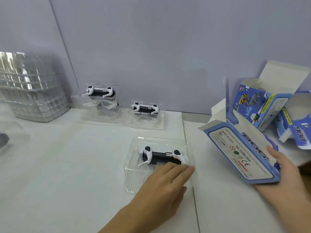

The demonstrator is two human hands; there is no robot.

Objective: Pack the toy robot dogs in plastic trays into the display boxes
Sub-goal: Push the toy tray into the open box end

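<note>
On the white table (pixel 67 165), a black-and-white toy robot dog (pixel 161 156) lies on its side in a clear plastic tray (pixel 134 179), and the left hand (pixel 161 184) reaches over the tray's near right part, fingers straight and close together, their tips at the tray's right edge just below the dog's rear leg (whether they press the plastic or only hover cannot be told). To the right, just beside the tray, the right hand (pixel 284 167) holds a blue display box (pixel 242 153) tilted, with its printed warning panel facing up and its top flap open; the thumb lies over the box's right side while the other fingers are hidden beneath it. Behind it, more blue boxes (pixel 262 105) stand open by the wall. Farther back, two more trayed dogs (pixel 145 109) sit against the wall, well apart from both hands, and a stack of empty clear trays (pixel 33 88) rises at far left.
</note>
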